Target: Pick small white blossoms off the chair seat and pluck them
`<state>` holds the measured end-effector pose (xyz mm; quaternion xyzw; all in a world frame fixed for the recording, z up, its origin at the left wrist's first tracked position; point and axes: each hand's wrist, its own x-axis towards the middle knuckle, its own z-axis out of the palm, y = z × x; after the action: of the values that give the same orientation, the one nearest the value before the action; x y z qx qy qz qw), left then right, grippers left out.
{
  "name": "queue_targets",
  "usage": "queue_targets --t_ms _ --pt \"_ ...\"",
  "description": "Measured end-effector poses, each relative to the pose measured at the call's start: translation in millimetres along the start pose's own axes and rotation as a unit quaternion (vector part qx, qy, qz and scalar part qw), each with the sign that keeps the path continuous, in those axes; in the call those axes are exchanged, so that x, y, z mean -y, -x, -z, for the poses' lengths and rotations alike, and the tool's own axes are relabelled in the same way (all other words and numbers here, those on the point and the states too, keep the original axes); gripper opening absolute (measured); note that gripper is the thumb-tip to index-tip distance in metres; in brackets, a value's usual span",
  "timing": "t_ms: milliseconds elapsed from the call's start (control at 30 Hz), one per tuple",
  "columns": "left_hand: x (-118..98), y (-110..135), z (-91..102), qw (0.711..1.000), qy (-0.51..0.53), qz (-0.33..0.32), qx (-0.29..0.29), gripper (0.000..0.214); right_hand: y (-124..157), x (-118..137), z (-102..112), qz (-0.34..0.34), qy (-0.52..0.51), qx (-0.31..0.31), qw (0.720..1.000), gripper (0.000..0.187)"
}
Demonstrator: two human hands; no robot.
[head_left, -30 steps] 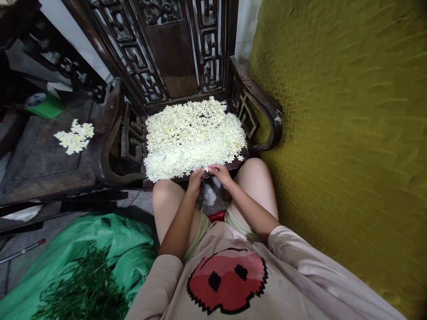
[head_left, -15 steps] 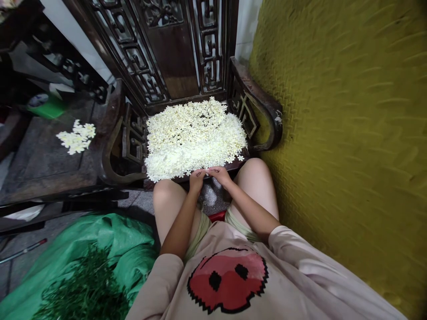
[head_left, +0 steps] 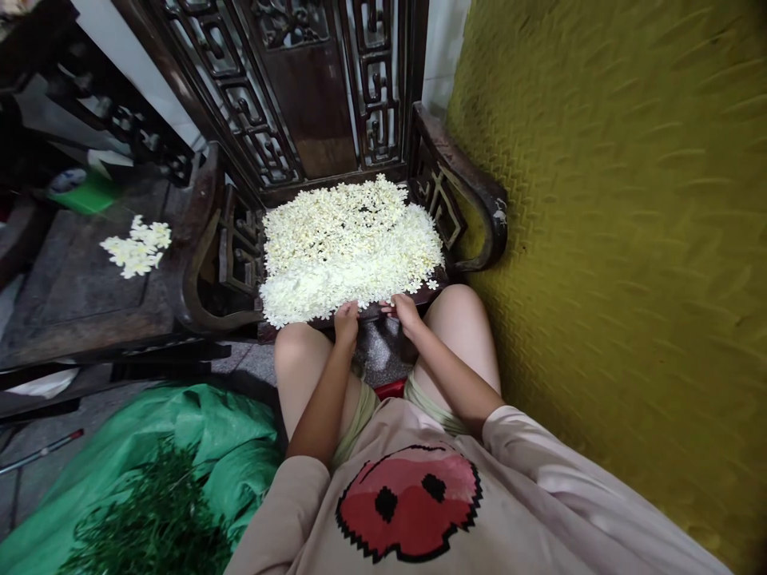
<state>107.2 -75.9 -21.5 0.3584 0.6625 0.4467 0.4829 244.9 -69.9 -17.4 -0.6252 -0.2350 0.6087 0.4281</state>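
Note:
A thick layer of small white flowers [head_left: 353, 239] covers the seat of a dark carved wooden chair [head_left: 328, 152] in front of me. My left hand [head_left: 346, 323] is closed at the front edge of the seat, its fingertips by the nearest blossoms; whatever it pinches is too small to make out. A short gap to the right, my right hand [head_left: 406, 314] holds thumb and forefinger together, with other fingers pointing left. What lies in that pinch is hidden too. Both forearms rest along my thighs.
On the left, a wooden seat [head_left: 65, 279] bears a small flower cluster [head_left: 139, 247] and a green roll [head_left: 82, 190]. Green leafy stems [head_left: 156, 515] lie on a green sack [head_left: 209, 415] at lower left. A yellow textured panel [head_left: 623, 239] stands close on the right.
My hands were together at the fingertips and have moved apart. The left went slightly left, the right slightly right. The flowers look the same.

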Motion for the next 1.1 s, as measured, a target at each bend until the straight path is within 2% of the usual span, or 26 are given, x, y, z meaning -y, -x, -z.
queue_targets --t_ms 100,300,433,533,633,767,967,1100 --pt "2 2 -4.6 1.0 -0.024 -0.005 0.016 0.018 5 -3 -5 -0.04 0.008 0.043 0.998 0.007" --pt "9 2 -7.0 0.995 -0.065 -0.042 0.066 0.017 6 -5 -9 0.007 0.045 0.068 0.997 0.014" --pt "11 0 -4.3 0.992 -0.104 -0.066 0.019 0.013 4 -4 -6 0.003 0.057 0.071 0.996 0.024" --pt "11 0 -2.8 0.988 -0.136 -0.072 -0.027 0.015 2 -6 -4 -0.008 0.057 0.055 0.997 0.02" --pt "12 0 -2.5 0.984 -0.152 -0.08 -0.037 0.016 0 -7 -4 0.004 0.073 0.057 0.996 0.013" --pt "13 0 -4.0 0.982 -0.164 -0.092 0.001 0.015 1 -10 -6 0.05 0.112 0.063 0.99 0.017" --pt "10 3 -7.3 0.993 -0.088 -0.031 0.065 0.017 2 -12 -5 0.087 0.121 0.092 0.985 0.032" --pt "5 5 -8.0 0.996 -0.041 -0.012 0.08 0.02 -1 -14 -3 0.099 0.108 0.075 0.986 0.032"
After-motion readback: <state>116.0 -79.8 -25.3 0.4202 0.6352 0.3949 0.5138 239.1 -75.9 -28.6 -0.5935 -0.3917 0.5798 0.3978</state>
